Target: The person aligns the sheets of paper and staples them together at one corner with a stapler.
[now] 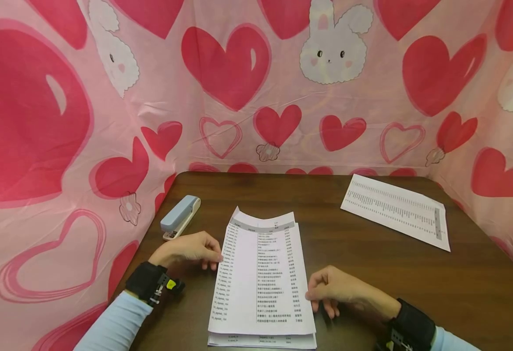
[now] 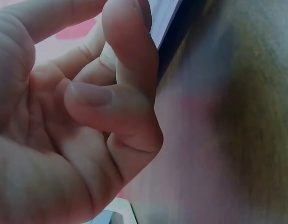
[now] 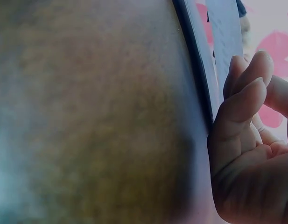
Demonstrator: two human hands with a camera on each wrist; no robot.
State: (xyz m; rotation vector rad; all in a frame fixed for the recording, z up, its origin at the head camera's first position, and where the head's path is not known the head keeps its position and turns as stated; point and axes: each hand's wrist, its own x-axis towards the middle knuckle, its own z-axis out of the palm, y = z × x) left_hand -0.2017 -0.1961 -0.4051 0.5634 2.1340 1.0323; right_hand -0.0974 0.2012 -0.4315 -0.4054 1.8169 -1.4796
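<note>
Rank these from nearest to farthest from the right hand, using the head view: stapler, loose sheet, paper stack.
1. Paper stack: just left of the right hand.
2. Loose sheet: farther back, toward the right.
3. Stapler: beyond the stack, far left.

"What sort of place is this?"
"An office-like desk spot: a brown wooden table [image 1: 322, 229] with a blue stapler [image 1: 180, 214] and printed sheets [image 1: 262, 278]."
"And around it?"
"Pink cloth [image 1: 284, 78] with red hearts [image 1: 227, 68] and white rabbits [image 1: 332, 56], on three sides; the room beyond is hidden."
</note>
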